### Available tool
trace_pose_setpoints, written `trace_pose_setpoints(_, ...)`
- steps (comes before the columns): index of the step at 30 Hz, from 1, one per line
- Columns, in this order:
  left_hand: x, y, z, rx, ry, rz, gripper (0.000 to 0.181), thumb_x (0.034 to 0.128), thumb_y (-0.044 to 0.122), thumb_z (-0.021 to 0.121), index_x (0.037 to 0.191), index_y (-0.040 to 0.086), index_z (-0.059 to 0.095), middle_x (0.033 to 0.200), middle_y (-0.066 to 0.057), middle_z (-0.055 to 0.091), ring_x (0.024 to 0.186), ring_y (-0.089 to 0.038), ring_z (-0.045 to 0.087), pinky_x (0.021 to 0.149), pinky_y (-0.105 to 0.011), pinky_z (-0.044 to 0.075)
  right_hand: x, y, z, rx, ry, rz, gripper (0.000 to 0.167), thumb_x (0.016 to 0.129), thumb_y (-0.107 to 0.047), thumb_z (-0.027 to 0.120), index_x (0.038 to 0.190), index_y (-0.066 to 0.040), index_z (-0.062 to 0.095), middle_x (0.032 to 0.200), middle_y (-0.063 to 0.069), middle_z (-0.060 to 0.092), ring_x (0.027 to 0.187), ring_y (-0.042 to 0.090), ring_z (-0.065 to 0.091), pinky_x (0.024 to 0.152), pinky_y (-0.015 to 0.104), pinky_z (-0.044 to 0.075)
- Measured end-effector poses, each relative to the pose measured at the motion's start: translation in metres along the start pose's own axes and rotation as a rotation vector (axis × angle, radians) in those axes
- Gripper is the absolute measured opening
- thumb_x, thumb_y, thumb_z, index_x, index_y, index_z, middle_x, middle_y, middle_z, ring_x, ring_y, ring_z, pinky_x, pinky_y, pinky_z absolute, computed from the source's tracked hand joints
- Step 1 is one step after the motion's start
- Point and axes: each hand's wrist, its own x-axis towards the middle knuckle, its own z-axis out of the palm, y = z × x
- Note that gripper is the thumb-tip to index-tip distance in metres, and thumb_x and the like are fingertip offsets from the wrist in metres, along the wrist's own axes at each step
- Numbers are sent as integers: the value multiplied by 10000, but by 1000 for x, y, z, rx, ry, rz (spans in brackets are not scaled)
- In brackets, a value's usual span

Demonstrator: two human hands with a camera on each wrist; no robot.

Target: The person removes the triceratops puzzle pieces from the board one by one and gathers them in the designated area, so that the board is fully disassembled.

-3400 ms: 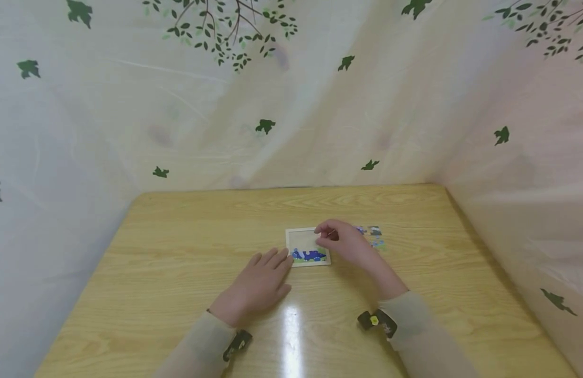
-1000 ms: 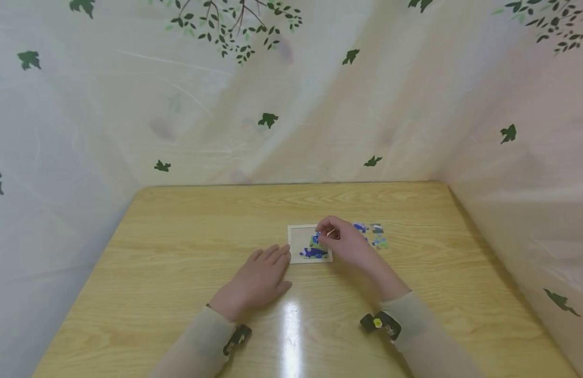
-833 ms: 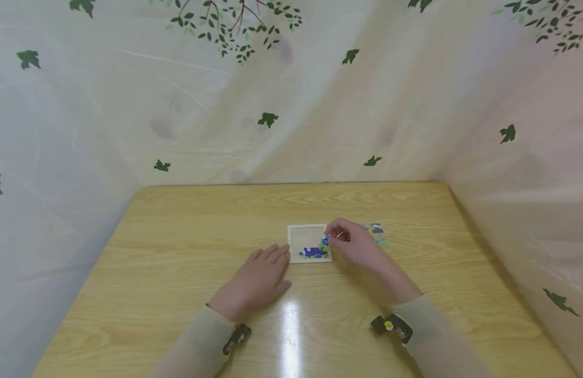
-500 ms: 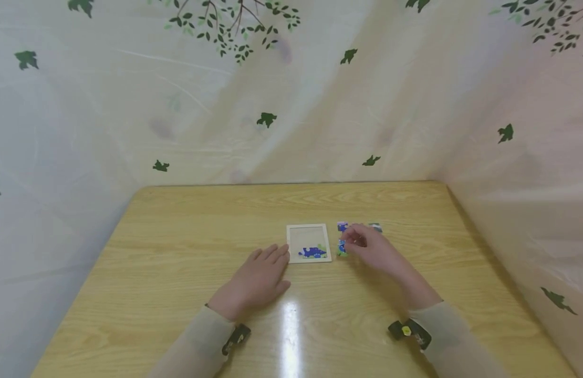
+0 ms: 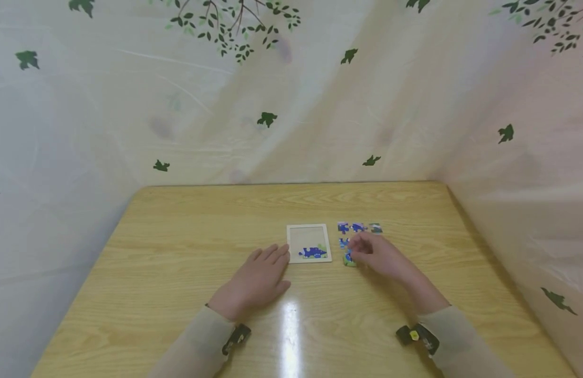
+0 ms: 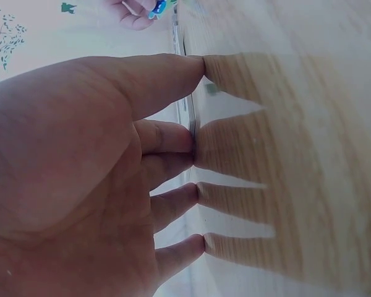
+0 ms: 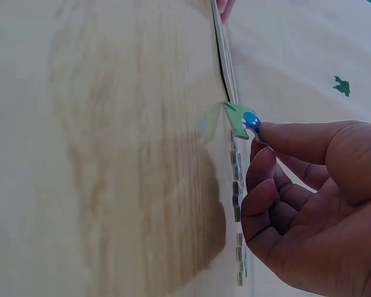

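Note:
My left hand (image 5: 256, 281) lies with straight fingers, its fingertips at the left edge of a small pale puzzle frame (image 5: 291, 233). Joined blue and green puzzle pieces (image 5: 312, 252) fill the lower right of that frame; the upper part shows bare backing. To the right of the frame, my right hand (image 5: 378, 254) pinches a green and blue jigsaw piece (image 7: 242, 120) between thumb and fingers. In the right wrist view the piece is tilted, one corner low near the tabletop. The left wrist view shows the left fingertips (image 6: 198, 67) touching the table.
Several loose jigsaw pieces (image 5: 357, 227) lie right of the frame, behind the right hand, which partly hides them. A wooden table (image 5: 201, 220) spans the view. Pale cloth with printed leaves (image 5: 216, 131) hangs behind and at both sides.
The lower left piece seen in the frame earlier is gone from there. My right hand has carried a blue and green piece from over the frame rightward, beside the loose pieces. Left hand stays.

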Motion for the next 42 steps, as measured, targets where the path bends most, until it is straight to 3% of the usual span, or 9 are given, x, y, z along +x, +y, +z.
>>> trace_pose_setpoints(13, 4, -8, -1, 12, -11, 11, 706, 1150, 453, 555, 1700, 38, 402, 1804, -115, 295, 1659, -359, 267, 1349, -586, 209, 2, -1, 7, -51, 24, 36, 70, 1059, -102, 739, 1128, -94, 742, 1064, 27, 726, 1033, 215, 668, 960, 460, 579)
trace_pose_setpoints(24, 5, -12, -5, 9, -18, 23, 702, 1153, 450, 550, 1697, 30, 403, 1802, -123, 296, 1659, -365, 266, 1349, -588, 207, 5, -8, 12, -99, 40, 49, 58, 1057, -91, 729, 1114, -83, 739, 1035, 18, 716, 996, 201, 662, 941, 463, 588)
trace_pose_setpoints(42, 2, -8, -4, -3, -17, 17, 695, 1157, 441, 546, 1698, 30, 400, 1801, -133, 293, 1661, -368, 257, 1350, -591, 195, 6, -6, 12, -141, 39, 46, 57, 1059, -106, 736, 1107, -99, 764, 980, 1, 687, 934, 182, 627, 852, 386, 558)
